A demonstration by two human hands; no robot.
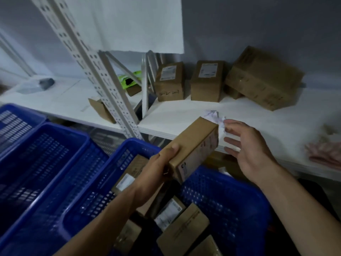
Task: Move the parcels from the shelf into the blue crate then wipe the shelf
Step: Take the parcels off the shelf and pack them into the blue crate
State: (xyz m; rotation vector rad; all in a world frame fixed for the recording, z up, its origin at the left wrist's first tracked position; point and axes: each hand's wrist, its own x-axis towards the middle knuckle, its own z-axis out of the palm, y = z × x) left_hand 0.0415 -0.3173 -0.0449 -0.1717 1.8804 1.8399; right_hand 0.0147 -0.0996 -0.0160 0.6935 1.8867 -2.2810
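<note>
My left hand grips a brown cardboard parcel by its near end, holding it tilted above the blue crate. Several labelled parcels lie inside that crate. My right hand hovers just right of the held parcel with fingers spread, touching nothing. On the white shelf behind stand two small upright parcels and a larger tilted box leaning at the back right.
A crumpled white paper lies on the shelf behind the held parcel. A pink cloth sits at the shelf's right edge. Stacked blue crates stand on the left. A perforated white upright divides the shelving, with a small box beside it.
</note>
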